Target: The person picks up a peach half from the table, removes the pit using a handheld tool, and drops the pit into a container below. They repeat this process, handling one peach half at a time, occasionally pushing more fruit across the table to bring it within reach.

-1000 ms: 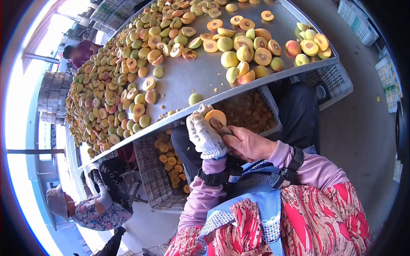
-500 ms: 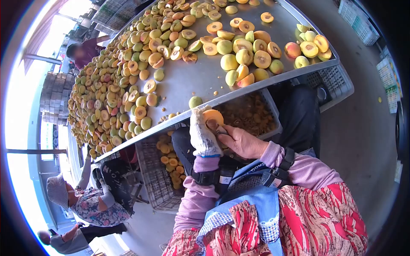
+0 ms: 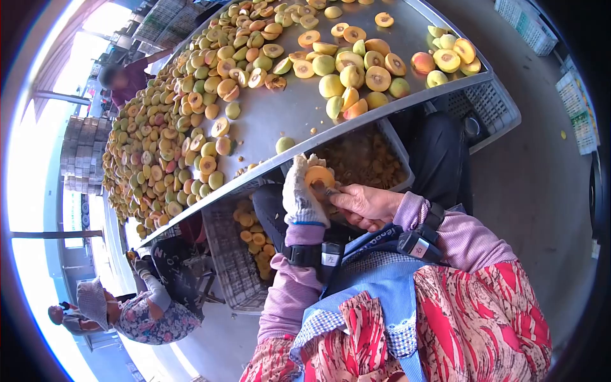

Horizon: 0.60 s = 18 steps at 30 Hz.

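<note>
A white knitted glove covers my left hand [image 3: 301,194], closed around a halved fruit [image 3: 320,176] whose orange cut face shows, just below the table edge. Bare and closed, my right hand [image 3: 366,205] holds a small tool [image 3: 331,192] against the fruit's middle; the tool's tip is too small to make out. Behind my hands, a bin [image 3: 407,167] contains brownish scraps. On the metal table [image 3: 267,121] above, a greenish fruit [image 3: 284,144] lies near the rim.
Many halved fruits [image 3: 159,140] cover the table's left side, with a smaller group [image 3: 356,70] at right. A crate [image 3: 232,280] of fruit halves stands below. Another crate [image 3: 499,108] is under the right corner. Co-workers [image 3: 156,312] [image 3: 130,79] are at the left.
My right hand and the tool have shifted slightly against the fruit. The view has moved a little. The co-worker in the hat has moved an arm and now holds something yellowish.
</note>
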Available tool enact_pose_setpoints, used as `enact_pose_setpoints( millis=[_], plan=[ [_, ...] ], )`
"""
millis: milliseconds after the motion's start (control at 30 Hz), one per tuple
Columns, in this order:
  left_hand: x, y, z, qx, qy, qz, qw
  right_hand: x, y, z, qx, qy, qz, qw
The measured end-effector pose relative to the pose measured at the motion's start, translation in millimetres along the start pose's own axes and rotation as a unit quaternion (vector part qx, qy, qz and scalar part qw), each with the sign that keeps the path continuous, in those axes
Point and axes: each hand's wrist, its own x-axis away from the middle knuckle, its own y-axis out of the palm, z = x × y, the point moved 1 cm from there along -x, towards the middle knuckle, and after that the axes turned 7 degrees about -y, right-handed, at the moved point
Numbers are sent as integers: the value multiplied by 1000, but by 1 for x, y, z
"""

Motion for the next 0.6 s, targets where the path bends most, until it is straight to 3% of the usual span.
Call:
enact_pose_setpoints(
  millis=[33,67,133,200,267,300,433,467,533,600],
  plan=[
    [-3,-1,-5,-24,52,10,998,2,-1,-1,-26,27,-11,999],
    [-3,-1,-10,-24,50,8,998,5,-3,0,-54,56,-21,997],
    [-1,-3,-16,-162,216,4,963,7,-7,5,-93,81,-44,991],
    [1,-10,-7,-191,214,-37,957,7,-8,9,-133,106,-70,983],
    [2,-13,3,-104,32,-217,970,8,-8,10,-178,111,-101,973],
    [4,-12,5,-173,53,-193,964,9,-7,11,-200,115,-117,966],
    [6,-10,10,-192,83,-220,953,8,-6,12,-200,90,-151,964],
    [8,-7,9,-234,73,-150,958,8,-5,13,-192,93,-137,967],
    [4,-13,0,-396,245,-125,876,6,-8,16,-186,98,-123,970],
    [4,-13,-1,-431,272,-143,849,4,-15,23,-187,118,-134,966]
  ],
)
